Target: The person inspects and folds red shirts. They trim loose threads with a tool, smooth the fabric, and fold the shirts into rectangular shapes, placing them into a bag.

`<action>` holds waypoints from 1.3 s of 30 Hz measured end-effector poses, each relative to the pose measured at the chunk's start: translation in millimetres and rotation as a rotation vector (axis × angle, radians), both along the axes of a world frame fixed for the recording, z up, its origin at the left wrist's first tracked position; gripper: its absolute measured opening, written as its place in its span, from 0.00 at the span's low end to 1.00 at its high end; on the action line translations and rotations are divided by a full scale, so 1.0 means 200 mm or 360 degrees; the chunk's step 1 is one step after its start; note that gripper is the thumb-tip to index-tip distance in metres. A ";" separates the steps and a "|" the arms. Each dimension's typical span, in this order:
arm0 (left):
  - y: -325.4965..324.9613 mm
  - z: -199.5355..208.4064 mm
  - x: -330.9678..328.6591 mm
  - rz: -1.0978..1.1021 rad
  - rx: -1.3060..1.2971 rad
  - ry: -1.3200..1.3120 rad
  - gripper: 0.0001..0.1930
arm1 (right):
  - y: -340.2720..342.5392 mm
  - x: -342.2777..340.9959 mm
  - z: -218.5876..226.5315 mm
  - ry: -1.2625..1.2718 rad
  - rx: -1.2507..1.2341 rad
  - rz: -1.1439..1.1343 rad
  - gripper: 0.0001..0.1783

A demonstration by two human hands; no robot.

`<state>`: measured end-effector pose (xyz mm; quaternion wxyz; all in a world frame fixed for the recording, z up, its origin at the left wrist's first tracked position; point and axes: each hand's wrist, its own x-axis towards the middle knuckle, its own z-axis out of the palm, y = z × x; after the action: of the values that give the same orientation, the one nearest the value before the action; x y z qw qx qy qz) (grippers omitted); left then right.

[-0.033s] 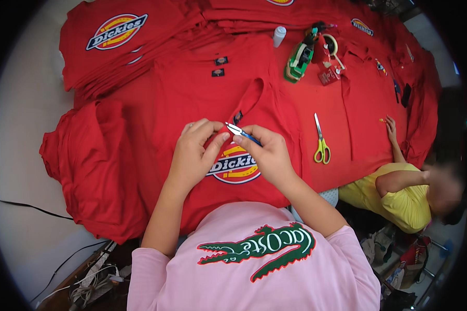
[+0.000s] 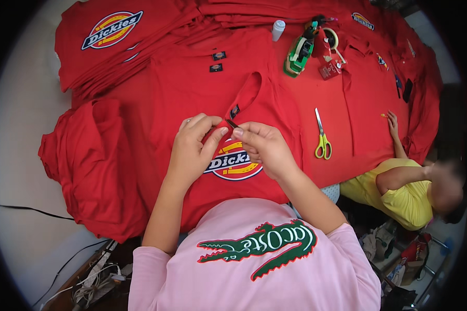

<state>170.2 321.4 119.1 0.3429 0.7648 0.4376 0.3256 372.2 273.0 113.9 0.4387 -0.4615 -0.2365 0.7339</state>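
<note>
left hand (image 2: 193,147): pinched shut on small dark tag (image 2: 232,123)
right hand (image 2: 263,146): pinched shut on same tag
below: red shirt (image 2: 192,93)
scissors (image 2: 321,137): well apart

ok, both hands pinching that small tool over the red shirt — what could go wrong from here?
1. The left hand and right hand pinch a small thin dark tool between close fingertips; a slip could nick a finger or snag the red cotton T-shirt.
2. The yellow-handled scissors lie loose on the cloth beside the right forearm; a sweep could knock them toward the person in the yellow top.
</note>
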 end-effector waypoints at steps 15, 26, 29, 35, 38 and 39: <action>0.08 -0.12 -0.06 -0.0137 -0.0397 -0.0395 0.10 | 0.06 0.00 -0.02 -0.0736 0.0507 0.0121 0.11; 0.12 -0.02 -0.08 -0.0267 -0.0173 -0.0062 0.09 | 0.09 0.02 0.05 -0.0930 0.0600 0.0234 0.09; 0.11 -0.01 -0.08 -0.0256 -0.0179 -0.0075 0.09 | 0.08 0.02 0.04 -0.0889 0.0578 0.0176 0.09; 0.11 -0.01 -0.08 -0.0298 -0.0174 -0.0024 0.09 | 0.02 -0.04 -0.06 -0.0823 0.0636 -0.0031 0.10; 0.11 -0.01 -0.07 -0.0237 -0.0127 -0.0019 0.09 | 0.03 -0.02 -0.05 -0.0192 0.0183 0.0002 0.12; 0.10 -0.02 -0.07 -0.0226 -0.0124 -0.0023 0.09 | 0.04 -0.01 -0.04 0.0121 -0.0043 0.0031 0.12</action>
<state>156.5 341.7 115.8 0.3977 0.7776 0.3922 0.2888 369.3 280.5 105.8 0.4341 -0.4370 -0.2142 0.7581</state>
